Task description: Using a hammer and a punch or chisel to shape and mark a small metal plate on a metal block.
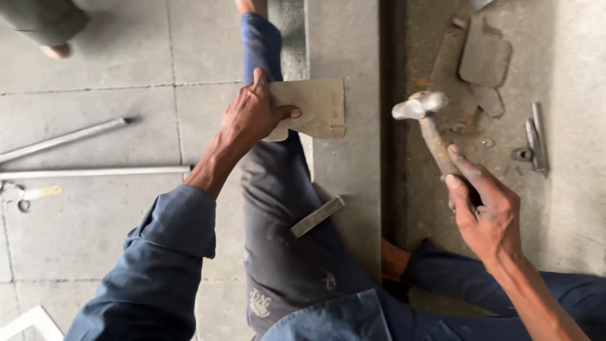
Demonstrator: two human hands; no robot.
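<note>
My left hand (252, 117) reaches far across my leg, pinching a flat tan metal plate (314, 107) against the grey beam (344, 177), while my right hand (486, 211) grips a hammer (428, 123) raised above the open floor (568, 202), its head blurred.

Hammer head (419, 106) motion-blurred; handle end inside grip.

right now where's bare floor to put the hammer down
Bare concrete right of the right hand, below the small metal tools. Crowded above the hammer, around the metal offcuts. Left, rods cross the tiles.
</note>
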